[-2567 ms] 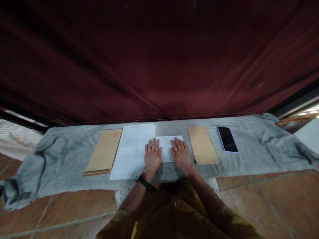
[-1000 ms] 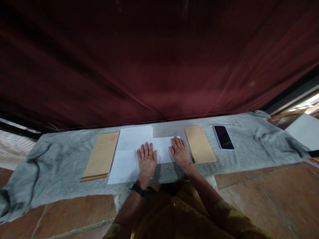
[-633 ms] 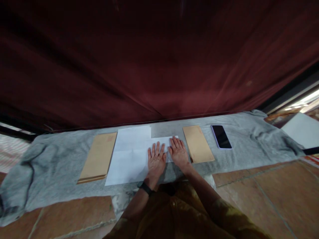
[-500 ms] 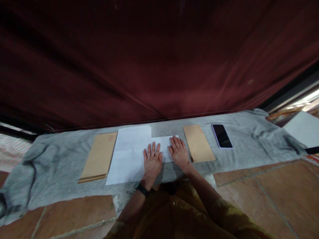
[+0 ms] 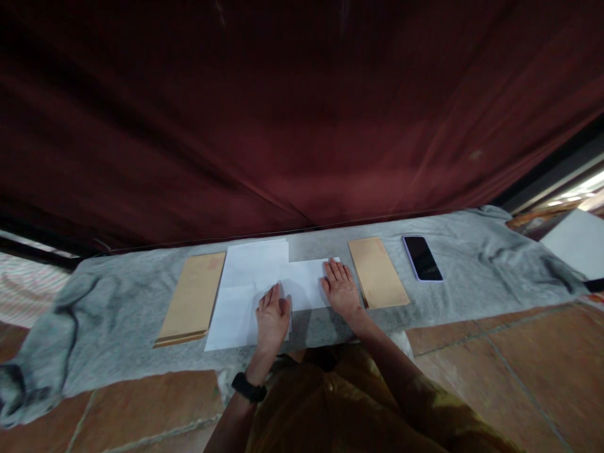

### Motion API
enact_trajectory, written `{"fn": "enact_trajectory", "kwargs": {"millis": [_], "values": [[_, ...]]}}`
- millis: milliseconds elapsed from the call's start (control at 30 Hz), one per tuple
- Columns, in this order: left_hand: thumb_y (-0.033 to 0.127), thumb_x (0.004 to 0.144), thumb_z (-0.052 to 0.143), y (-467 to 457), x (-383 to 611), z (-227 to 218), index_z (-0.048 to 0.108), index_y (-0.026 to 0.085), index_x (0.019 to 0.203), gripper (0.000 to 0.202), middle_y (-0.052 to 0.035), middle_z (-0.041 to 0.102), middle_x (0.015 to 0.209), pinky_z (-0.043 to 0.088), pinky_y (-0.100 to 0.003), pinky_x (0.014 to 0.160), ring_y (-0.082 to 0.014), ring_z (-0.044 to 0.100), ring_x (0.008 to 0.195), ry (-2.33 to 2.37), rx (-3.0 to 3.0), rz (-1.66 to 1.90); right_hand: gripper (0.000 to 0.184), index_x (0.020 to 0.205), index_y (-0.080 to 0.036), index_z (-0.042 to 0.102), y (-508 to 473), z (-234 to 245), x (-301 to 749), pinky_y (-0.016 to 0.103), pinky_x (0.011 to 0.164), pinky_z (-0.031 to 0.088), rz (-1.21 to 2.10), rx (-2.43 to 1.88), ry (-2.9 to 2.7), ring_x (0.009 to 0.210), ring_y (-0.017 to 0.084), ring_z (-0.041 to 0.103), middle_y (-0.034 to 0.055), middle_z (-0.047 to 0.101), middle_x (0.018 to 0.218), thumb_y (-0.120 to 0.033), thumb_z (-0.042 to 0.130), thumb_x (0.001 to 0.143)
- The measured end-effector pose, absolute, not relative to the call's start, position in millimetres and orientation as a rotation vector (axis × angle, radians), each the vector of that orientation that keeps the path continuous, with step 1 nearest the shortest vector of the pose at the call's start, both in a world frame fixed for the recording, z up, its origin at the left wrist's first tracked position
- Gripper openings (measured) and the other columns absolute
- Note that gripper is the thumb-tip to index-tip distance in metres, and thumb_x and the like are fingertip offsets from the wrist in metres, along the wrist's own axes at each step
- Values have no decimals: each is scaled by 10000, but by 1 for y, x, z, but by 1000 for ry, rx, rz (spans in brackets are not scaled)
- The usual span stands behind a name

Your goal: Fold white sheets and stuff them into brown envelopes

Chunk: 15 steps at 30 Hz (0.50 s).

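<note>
A folded white sheet of paper (image 5: 306, 286) lies crosswise, its left end meeting a larger stack of white paper (image 5: 236, 296). My right hand (image 5: 341, 290) rests flat on the folded sheet's right end, fingers stretched out. Over the right part of the stack is my left hand (image 5: 272, 321), with its fingers drawn closer together, slightly bent, and the thumb apart. Nothing shows in its grasp; whether it touches the paper I cannot tell. A black band circles the left wrist.
Brown envelopes (image 5: 192, 296) lie left of the paper stack, and more brown envelopes (image 5: 379, 272) lie to the right. Beyond these sits a phone (image 5: 423, 258) in a purple case. A grey cloth (image 5: 117, 314) covers the bench, with a dark red curtain (image 5: 302, 126) behind.
My left hand has slid left off the folded sheet toward the paper stack, its spread fingers drawing together. My right hand stays flat in the same place.
</note>
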<state>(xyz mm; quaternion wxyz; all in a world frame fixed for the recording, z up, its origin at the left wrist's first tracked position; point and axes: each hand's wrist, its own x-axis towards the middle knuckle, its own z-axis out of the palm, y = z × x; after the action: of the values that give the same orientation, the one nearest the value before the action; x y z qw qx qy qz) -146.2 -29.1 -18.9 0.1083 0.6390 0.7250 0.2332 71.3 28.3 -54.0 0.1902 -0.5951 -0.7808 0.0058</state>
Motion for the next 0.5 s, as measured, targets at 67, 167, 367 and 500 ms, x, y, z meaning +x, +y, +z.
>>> {"fn": "enact_trajectory", "kwargs": {"millis": [67,167,367,500], "values": [[304,902,553,-23,-149,-17,582,102,1333,477,-185,687,1192,478,-483,1001,-316,632,1104,2092,1748,761,529,1505,-97,436,28,-54,71,484,1176,289,1,-1673,-2197,1453,298,378,161,434,1555,-352,388,1045],[285,825,633,-12,-154,-15,620,129,1260,463,-108,706,978,511,-418,920,-257,664,932,2039,1428,892,523,1500,-106,447,29,-53,71,481,1174,289,-17,-1673,-2198,1444,297,392,156,438,1554,-355,389,1044],[340,766,671,4,-161,-16,656,125,1144,435,5,654,686,526,-327,706,-193,640,691,1938,1130,937,523,1501,-106,446,29,-52,71,460,1173,290,-39,-1682,-2209,1443,289,395,143,432,1561,-361,372,1051],[360,709,693,8,-164,-14,699,159,982,339,6,664,671,493,-276,630,-177,639,664,1898,1071,932,516,1497,-108,453,28,-52,72,464,1174,289,-40,-1684,-2214,1446,286,392,147,442,1553,-356,381,1051]]}}
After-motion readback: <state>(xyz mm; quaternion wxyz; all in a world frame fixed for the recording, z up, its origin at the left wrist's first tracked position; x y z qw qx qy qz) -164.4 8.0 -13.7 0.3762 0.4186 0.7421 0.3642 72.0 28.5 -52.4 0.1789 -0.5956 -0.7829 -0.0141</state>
